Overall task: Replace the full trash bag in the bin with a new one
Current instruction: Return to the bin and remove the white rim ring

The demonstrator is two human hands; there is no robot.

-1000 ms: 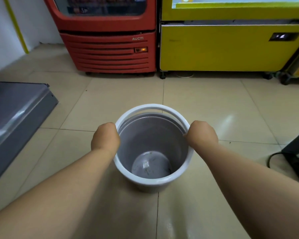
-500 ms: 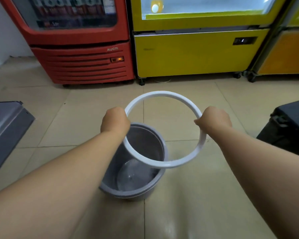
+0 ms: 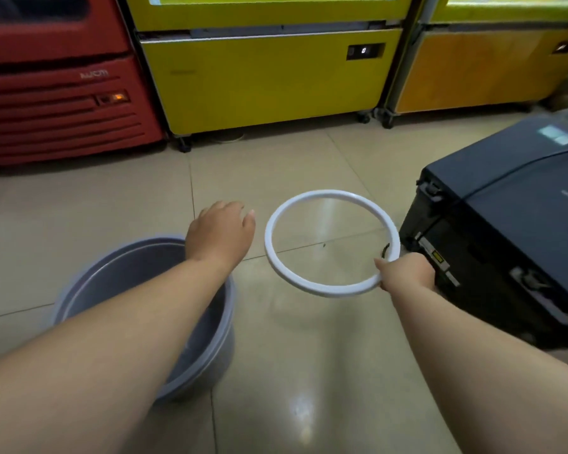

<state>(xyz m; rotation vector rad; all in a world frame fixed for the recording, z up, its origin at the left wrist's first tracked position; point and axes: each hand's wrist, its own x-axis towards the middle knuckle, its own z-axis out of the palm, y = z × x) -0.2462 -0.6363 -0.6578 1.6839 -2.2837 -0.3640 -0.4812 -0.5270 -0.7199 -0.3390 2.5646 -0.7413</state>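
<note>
A grey plastic bin (image 3: 118,276) stands on the tiled floor at the lower left, with no bag in it; my left forearm crosses over its mouth. My left hand (image 3: 222,232) hovers above the bin's far right edge, fingers apart and holding nothing. My right hand (image 3: 405,271) grips the near right part of the white bin ring (image 3: 276,263), which hangs level above the floor to the right of the bin, well apart from it. No trash bag is in view.
A black case (image 3: 512,204) sits on the floor at the right, close to the ring and my right hand. A red cooler (image 3: 56,103), a yellow cabinet (image 3: 263,80) and an orange cabinet (image 3: 486,70) line the far side.
The white ring came off the bin with both hands, then moved right. My left hand has let go of it; only my right hand holds it now. The view has swung right.
</note>
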